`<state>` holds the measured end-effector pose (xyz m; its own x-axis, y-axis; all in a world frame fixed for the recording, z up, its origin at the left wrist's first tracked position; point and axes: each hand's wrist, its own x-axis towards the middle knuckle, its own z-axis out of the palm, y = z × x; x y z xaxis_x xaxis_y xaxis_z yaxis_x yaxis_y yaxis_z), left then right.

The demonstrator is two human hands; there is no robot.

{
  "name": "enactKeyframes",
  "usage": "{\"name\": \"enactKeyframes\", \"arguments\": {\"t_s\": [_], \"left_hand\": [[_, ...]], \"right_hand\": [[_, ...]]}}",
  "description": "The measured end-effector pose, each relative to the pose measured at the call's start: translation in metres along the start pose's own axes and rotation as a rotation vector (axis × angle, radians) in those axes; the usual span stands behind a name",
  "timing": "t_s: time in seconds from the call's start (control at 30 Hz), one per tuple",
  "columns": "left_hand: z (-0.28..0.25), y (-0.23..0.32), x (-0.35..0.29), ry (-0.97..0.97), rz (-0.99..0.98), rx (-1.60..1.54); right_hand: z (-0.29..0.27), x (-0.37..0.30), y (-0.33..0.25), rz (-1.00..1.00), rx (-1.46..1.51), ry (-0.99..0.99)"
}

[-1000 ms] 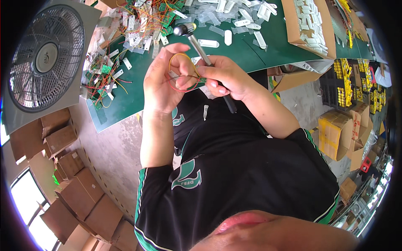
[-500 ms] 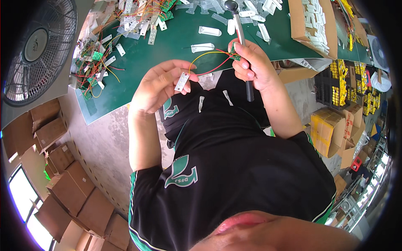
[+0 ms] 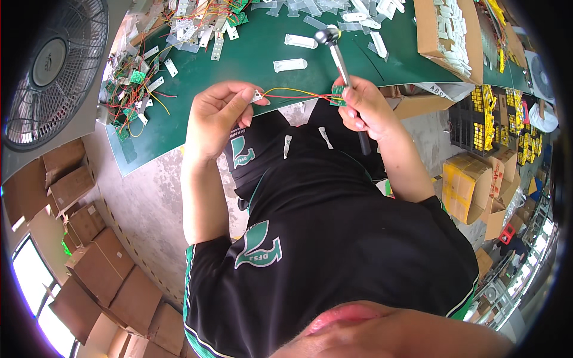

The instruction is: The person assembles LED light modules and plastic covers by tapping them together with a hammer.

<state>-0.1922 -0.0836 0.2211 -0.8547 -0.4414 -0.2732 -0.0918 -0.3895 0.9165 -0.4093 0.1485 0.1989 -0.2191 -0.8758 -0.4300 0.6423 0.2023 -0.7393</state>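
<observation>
My left hand (image 3: 218, 116) is closed, pinching a small white plate with holes (image 3: 257, 96) between thumb and fingertips; the fingers cover much of it. Red and yellow wires (image 3: 295, 92) run nearly straight from the plate to a small green circuit board (image 3: 338, 95). The board sits at the fingertips of my right hand (image 3: 367, 104). That same hand is wrapped round a silver-shafted tool (image 3: 338, 59) with a dark round head and black grip, its head pointing away from me. Both hands are above the near table edge.
On the green table (image 3: 250, 62) lie white plastic casings (image 3: 290, 65), a pile of wired plates (image 3: 209, 24) and a tangle of wired boards (image 3: 137, 89). A cardboard box of white parts (image 3: 447, 36) stands at right. A fan (image 3: 51, 62) is at far left, with cartons (image 3: 113, 262) below.
My left hand has turned and moved slightly left, so the plate shows less. The wires have gone from looped to nearly straight. My right hand has lowered slightly and the tool has tilted.
</observation>
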Motion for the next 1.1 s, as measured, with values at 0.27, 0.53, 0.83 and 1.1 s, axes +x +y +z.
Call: {"name": "enactKeyframes", "arguments": {"t_s": [0.27, 0.53, 0.83, 1.1], "left_hand": [[0.013, 0.04, 0.003, -0.056, 0.039, 0.164], [0.045, 0.054, 0.013, -0.18, 0.237, 0.419], [0.055, 0.01, 0.01, -0.026, 0.357, 0.1], [0.069, -0.018, 0.012, -0.026, 0.434, 0.437]], "right_hand": [[0.029, -0.006, -0.011, -0.199, -0.38, 0.162], [0.072, 0.013, -0.039, -0.183, -0.612, -0.128], [0.072, 0.012, -0.036, -0.167, -0.187, -0.074], [0.069, 0.011, -0.031, -0.201, -0.017, 0.057]]}}
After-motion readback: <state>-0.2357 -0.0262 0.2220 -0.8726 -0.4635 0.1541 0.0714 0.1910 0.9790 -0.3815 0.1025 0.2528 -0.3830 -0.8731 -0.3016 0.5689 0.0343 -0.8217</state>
